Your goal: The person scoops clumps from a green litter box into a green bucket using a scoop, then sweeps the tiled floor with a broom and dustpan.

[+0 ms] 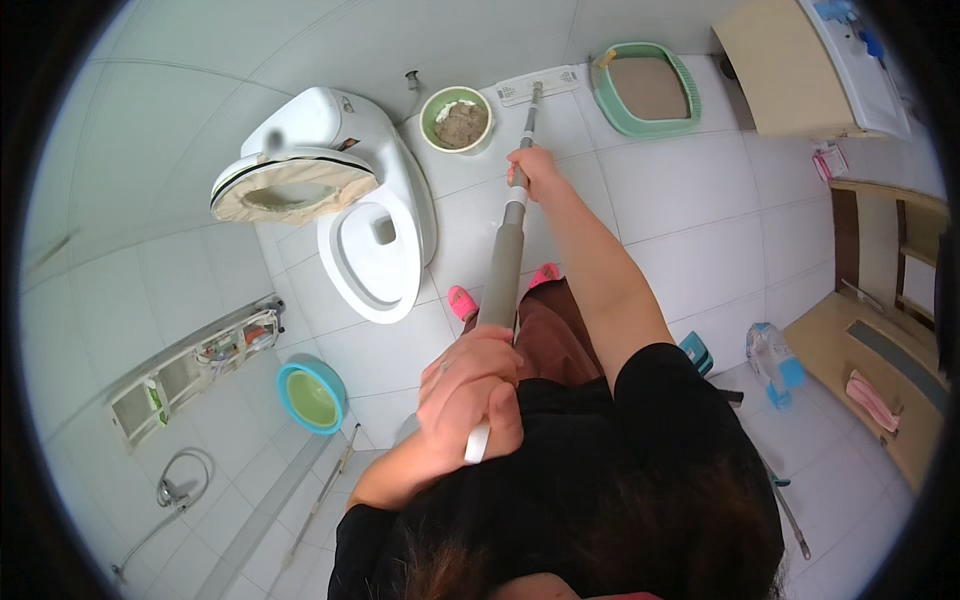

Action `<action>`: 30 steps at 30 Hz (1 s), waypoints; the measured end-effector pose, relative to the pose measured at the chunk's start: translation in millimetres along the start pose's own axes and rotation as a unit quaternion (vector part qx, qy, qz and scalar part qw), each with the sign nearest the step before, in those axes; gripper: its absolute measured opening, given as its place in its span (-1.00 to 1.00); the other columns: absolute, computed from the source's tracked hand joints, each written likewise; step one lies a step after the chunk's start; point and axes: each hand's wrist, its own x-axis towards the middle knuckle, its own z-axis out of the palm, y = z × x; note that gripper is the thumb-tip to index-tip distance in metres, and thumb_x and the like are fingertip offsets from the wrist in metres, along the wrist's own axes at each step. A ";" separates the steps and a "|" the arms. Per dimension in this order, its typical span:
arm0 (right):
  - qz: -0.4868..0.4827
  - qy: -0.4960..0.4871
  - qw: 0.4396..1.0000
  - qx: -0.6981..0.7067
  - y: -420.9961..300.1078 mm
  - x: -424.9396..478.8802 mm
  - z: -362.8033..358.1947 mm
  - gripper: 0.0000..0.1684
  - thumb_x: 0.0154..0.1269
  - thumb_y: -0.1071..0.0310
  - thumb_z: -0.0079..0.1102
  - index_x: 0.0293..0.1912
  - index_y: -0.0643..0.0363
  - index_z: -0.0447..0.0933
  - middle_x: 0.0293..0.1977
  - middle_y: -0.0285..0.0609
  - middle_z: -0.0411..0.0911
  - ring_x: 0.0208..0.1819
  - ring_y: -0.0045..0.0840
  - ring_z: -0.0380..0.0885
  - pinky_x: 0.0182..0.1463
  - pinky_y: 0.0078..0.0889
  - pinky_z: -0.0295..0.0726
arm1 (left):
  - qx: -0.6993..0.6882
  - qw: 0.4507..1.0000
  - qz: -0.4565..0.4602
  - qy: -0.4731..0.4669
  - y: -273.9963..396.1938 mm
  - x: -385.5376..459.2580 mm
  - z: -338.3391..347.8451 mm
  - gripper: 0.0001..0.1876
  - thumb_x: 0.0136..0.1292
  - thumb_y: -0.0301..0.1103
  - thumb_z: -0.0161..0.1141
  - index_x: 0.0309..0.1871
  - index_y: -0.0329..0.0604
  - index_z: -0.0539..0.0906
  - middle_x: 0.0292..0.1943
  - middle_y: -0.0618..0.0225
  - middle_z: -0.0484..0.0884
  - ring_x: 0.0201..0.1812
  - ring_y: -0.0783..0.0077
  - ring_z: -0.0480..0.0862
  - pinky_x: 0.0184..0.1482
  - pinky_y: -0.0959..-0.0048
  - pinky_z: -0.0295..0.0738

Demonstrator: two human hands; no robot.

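Note:
A flat mop with a grey telescopic pole (501,277) slants from my chest down to the tiled floor. My left hand (469,397) wraps around the top of the pole, and a white end cap shows below the fingers. Farther down, my right hand (534,172) grips the thinner section of the pole. The white mop head (517,91) lies flat on the floor against the far wall. A basin holding greyish-brown granular material (461,126) sits left of it. To its right is a green litter box (686,75) with similar material inside.
A white toilet (416,195) with its padded seat raised stands at the left. Nested blue and green basins (341,382) rest on the floor. At the right are a cabinet (787,75) with a sink, a water bottle (772,352) and a wooden cabinet (825,330).

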 end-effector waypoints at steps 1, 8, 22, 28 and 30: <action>0.009 -0.022 1.000 -0.012 5.3 -3.2 -4.0 -0.63 0.07 0.54 0.14 -0.11 0.19 0.27 -0.40 -0.11 0.41 -0.51 -0.36 0.52 -0.56 -0.24 0.53 | 0.028 0.999 -0.024 -0.025 9.4 7.1 -6.5 -0.70 0.41 -0.38 -0.07 -0.50 -0.27 0.35 -0.56 0.19 0.50 -0.51 0.22 0.59 -0.22 0.07 0.61; 0.045 -0.072 0.996 0.020 37.1 -127.9 -0.9 -0.63 0.09 0.45 0.16 -0.12 0.19 0.26 -0.37 -0.15 0.42 -0.46 -0.38 0.53 -0.48 -0.21 0.57 | 0.010 0.998 -0.009 0.057 84.5 34.8 -55.7 -0.67 0.24 -0.38 0.18 -0.63 -0.19 0.36 -0.67 0.35 0.51 -0.66 0.39 0.59 -0.50 0.35 0.66; -0.054 0.009 0.992 -0.117 14.5 -14.4 6.1 -0.63 -0.02 0.50 0.19 -0.18 0.24 0.29 -0.47 -0.13 0.45 -0.57 -0.44 0.48 -0.61 -0.31 0.51 | -0.066 0.988 0.014 0.141 -24.2 -47.7 -31.8 -0.65 0.45 -0.15 -0.07 -0.41 -0.20 0.28 -0.50 0.16 0.44 -0.51 0.22 0.56 -0.15 -0.03 0.55; -0.048 -0.046 0.997 0.033 -17.2 14.3 -3.6 -0.67 0.04 0.56 0.15 -0.23 0.16 0.25 -0.51 -0.18 0.42 -0.58 -0.48 0.46 -0.57 -0.36 0.53 | -0.084 0.993 0.046 -0.076 -42.6 12.8 -24.7 -0.76 0.28 -0.34 0.16 -0.43 -0.26 0.39 -0.48 0.16 0.49 -0.45 0.14 0.59 -0.21 0.05 0.60; -0.038 -0.047 0.996 0.065 -16.5 17.5 -6.3 -0.65 0.05 0.54 0.16 -0.19 0.15 0.23 -0.51 -0.17 0.42 -0.57 -0.44 0.48 -0.58 -0.32 0.52 | -0.086 0.982 0.085 -0.147 -39.3 31.2 -25.3 -0.73 0.13 -0.39 0.30 -0.52 -0.31 0.44 -0.51 0.18 0.50 -0.47 0.14 0.59 -0.26 0.13 0.65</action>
